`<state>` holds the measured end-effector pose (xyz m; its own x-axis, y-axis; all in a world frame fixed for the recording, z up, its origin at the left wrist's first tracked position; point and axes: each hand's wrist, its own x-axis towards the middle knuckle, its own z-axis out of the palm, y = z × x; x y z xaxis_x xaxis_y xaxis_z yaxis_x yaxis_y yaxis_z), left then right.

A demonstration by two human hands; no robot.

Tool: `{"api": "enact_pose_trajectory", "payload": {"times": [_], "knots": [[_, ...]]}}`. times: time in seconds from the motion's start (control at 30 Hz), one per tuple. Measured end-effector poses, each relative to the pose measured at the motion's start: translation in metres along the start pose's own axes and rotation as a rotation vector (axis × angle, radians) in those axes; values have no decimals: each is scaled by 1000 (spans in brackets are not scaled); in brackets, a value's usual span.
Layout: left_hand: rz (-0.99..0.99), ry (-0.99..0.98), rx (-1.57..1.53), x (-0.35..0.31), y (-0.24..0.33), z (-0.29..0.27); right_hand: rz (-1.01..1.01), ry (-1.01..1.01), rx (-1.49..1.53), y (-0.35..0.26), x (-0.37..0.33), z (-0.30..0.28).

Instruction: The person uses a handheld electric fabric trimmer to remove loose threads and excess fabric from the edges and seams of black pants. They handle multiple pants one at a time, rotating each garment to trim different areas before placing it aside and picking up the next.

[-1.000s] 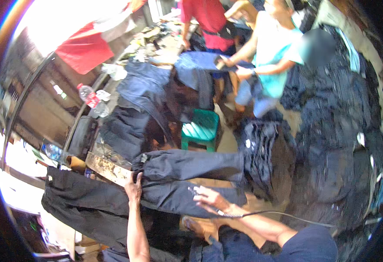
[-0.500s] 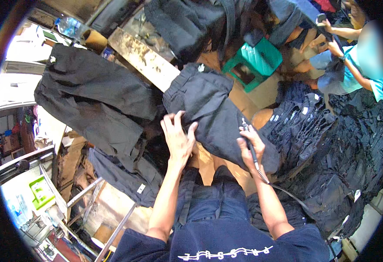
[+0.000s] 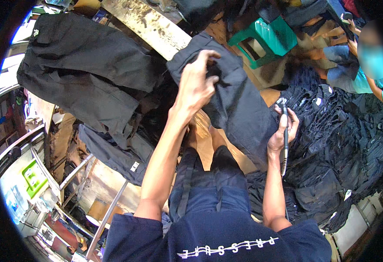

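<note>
A pair of black trousers (image 3: 239,100) with a gathered waistband lies across a narrow wooden board in front of me. My left hand (image 3: 196,81) rests on its upper part, thumb and fingers bent but apart against the cloth. At the lower right end of this garment, my right hand (image 3: 285,130) is closed around a slim black pen-shaped tool (image 3: 285,136). The tool's pale tip points up and away, close to the dark clothes pile, and a coiled cord guard hangs from its lower end.
Another black garment (image 3: 86,65) is spread out at the left. The wooden board (image 3: 145,26) runs behind the trousers. A large heap of dark clothes (image 3: 331,144) fills the right side. Beyond are a green stool (image 3: 265,41) and a seated person (image 3: 361,78). Metal frame bars (image 3: 106,218) stand lower left.
My left hand has moved up and right onto the trousers' upper part. My right hand, still holding the tool, has moved right and slightly up. The view has shifted a little.
</note>
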<state>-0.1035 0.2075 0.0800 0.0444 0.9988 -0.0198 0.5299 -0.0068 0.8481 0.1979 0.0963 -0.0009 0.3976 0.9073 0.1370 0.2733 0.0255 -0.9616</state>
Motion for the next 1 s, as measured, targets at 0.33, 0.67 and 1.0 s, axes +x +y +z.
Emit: {"api": "enact_pose_trajectory", "payload": {"times": [0.33,0.67,1.0], "knots": [[-16,121,233,-53,-39,-11,-259,-352,-148,-59,6,47],[-332,50,-304,-52,-59,-11,-674,-547,86,-49,30,161],[-305,52,-433,-54,-70,-7,-714,-624,93,-39,28,161]]}}
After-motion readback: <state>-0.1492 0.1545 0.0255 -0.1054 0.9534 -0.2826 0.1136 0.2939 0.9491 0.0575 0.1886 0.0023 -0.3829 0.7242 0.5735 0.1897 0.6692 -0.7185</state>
